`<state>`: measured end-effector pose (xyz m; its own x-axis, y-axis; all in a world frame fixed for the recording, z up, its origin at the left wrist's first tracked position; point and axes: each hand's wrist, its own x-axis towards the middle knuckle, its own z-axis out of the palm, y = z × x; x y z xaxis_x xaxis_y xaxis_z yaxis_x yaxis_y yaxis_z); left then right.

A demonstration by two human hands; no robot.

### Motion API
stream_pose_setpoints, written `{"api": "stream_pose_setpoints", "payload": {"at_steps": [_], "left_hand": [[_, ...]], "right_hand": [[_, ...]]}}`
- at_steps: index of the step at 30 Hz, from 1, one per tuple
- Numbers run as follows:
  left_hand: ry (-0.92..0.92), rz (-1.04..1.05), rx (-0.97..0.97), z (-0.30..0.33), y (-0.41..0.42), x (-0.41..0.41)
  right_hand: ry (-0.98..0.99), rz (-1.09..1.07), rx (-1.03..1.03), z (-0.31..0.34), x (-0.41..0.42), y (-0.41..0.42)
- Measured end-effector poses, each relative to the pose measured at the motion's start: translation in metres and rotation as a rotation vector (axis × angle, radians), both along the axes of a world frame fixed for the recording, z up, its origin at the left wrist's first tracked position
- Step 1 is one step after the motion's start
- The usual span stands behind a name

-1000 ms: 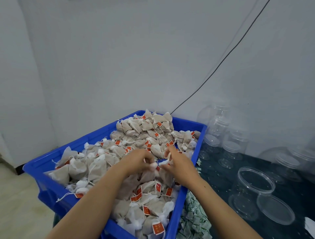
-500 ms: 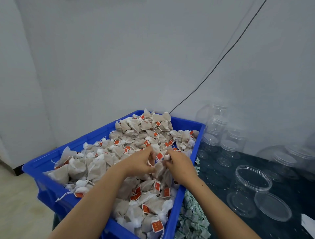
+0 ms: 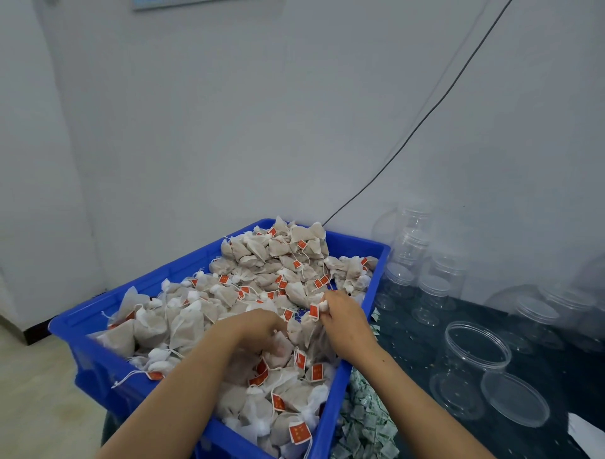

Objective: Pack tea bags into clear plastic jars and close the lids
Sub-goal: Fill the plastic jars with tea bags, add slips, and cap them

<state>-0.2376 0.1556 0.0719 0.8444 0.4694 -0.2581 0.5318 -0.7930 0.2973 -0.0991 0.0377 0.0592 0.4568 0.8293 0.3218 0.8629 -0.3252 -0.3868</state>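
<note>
My hands have drawn apart: right hand (image 3: pixel 343 322) pinches tea bags (image 3: pixel 314 309) mid-frame, left hand (image 3: pixel 258 331) grips another in the blue crate (image 3: pixel 137 386). Open jar (image 3: pixel 471 367) lower right stays empty.

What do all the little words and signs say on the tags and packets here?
Nothing here can be read.
Red tags on the tea bags: pale marks, too blurred to read.
Green-and-white packets beside the blue crate: print too small to read.
Sign at the top of the wall: cut off, unreadable.
Clear jars: no label shows.
</note>
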Motion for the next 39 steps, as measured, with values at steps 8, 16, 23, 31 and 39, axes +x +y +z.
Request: {"api": "stream_pose_setpoints", "payload": {"at_steps": [8, 16, 23, 31, 39], "left_hand": [[-0.483, 0.434, -0.66, 0.005, 0.0, 0.001], [-0.437, 0.59, -0.794, 0.007, -0.009, 0.015], [-0.316, 0.566, -0.955, 0.005, -0.008, 0.02], [-0.119, 0.203, -0.524, -0.004, -0.012, 0.017], [0.049, -0.103, -0.175, -0.018, -0.007, 0.016]], "right_hand": [[-0.015, 0.068, -0.04, 0.001, 0.0, -0.001], [0.145, 0.312, -0.145, 0.013, -0.009, 0.002], [0.134, 0.32, -0.008, 0.009, -0.008, -0.004], [0.372, -0.009, 0.479, 0.004, 0.004, -0.013], [0.487, 0.034, 0.461, 0.019, 0.017, -0.021]]}}
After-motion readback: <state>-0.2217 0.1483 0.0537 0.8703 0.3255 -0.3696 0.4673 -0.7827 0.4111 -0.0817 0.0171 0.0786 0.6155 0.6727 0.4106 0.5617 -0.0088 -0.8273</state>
